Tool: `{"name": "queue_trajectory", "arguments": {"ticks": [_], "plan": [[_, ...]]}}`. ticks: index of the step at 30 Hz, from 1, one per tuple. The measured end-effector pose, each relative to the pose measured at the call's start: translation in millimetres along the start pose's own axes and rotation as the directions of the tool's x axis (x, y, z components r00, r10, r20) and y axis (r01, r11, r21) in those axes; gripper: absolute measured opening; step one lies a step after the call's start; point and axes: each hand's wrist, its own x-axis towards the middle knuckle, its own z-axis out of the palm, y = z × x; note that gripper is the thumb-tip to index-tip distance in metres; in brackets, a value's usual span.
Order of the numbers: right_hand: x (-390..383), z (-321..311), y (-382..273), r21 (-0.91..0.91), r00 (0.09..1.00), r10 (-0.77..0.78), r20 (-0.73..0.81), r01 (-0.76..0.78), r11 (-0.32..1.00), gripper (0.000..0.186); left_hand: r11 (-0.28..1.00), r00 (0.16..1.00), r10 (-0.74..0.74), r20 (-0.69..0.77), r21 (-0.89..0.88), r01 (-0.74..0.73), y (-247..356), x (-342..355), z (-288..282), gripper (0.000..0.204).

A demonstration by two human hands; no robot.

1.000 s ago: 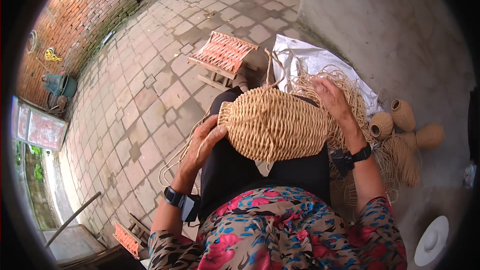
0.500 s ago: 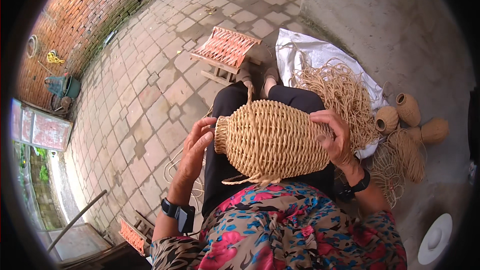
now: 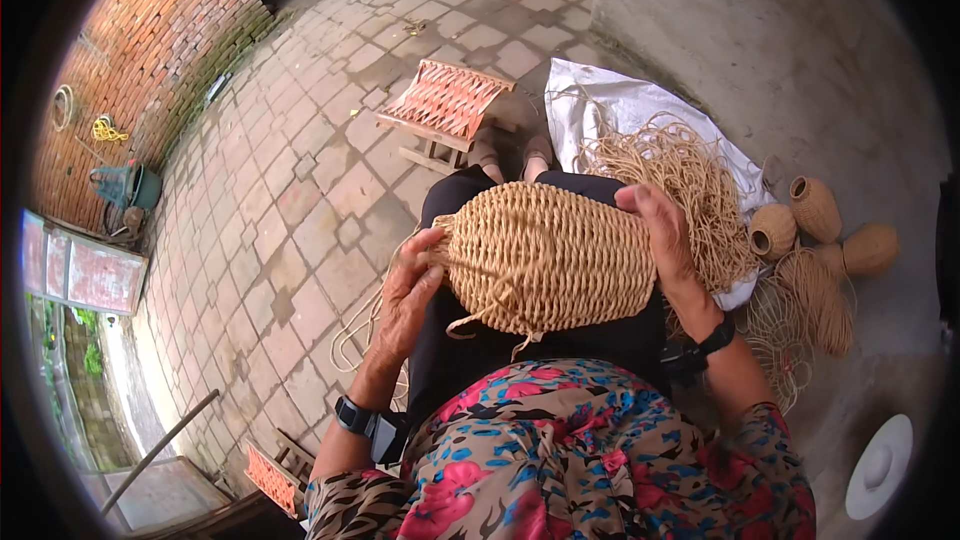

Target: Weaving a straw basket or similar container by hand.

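A woven straw-coloured vase [image 3: 555, 255] lies on its side above my lap, with its narrow neck to the left and its broad base to the right. My left hand [image 3: 410, 285] has its fingers curled about the neck, hiding most of the rim. Against the base end my right hand [image 3: 668, 240] is pressed, thumb near the side and fingers at the upper edge. Loose cord ends [image 3: 465, 325] stick out from the weave on the side nearest me.
At the right a white sack [image 3: 710, 135] lies under a heap of cord [image 3: 690, 210]. Beyond it rest several small woven pots [image 3: 815, 210] and a bundle of cord [image 3: 825, 310]. A low stool [image 3: 445, 105] with an orange woven seat stands ahead, near my feet. A concrete wall [image 3: 740, 20] rises at the right.
The vase has turned about its long axis and shifted slightly up and left. A cord strand that stood at its far edge now lies across the side nearer me. My right hand has moved up.
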Motion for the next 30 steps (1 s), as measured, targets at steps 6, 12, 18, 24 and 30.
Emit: {"name": "queue_trajectory", "arguments": {"ticks": [6,12,18,24,30], "plan": [[-7.8,-2.4,2.9,0.191,0.969,0.101,-0.226,-0.058,0.98,0.059,0.971,0.987,-0.142,-0.068,-0.204,0.126,7.2,10.8,10.4,0.045],[-55.5,10.5,-2.2,-0.076,0.986,-0.006,-0.166,-0.007,0.997,0.062,0.985,0.985,-0.125,-0.119,-0.133,0.109,17.5,-6.1,16.8,0.044],[-22.5,-0.9,4.8,0.072,0.997,0.007,-0.083,-0.001,0.997,0.067,0.795,0.985,0.161,-0.065,0.6,-0.09,26.7,34.8,-14.6,0.03],[58.0,8.9,21.4,0.424,0.996,-0.015,-0.093,0.053,0.904,0.038,0.88,0.993,0.119,-0.001,0.463,-0.105,16.2,58.0,24.9,0.042],[96.0,46.7,11.6,0.056,0.997,0.001,-0.082,0.004,0.998,0.031,0.85,1.0,0.014,0.021,0.526,-0.023,-2.9,4.4,39.6,0.051]]}}
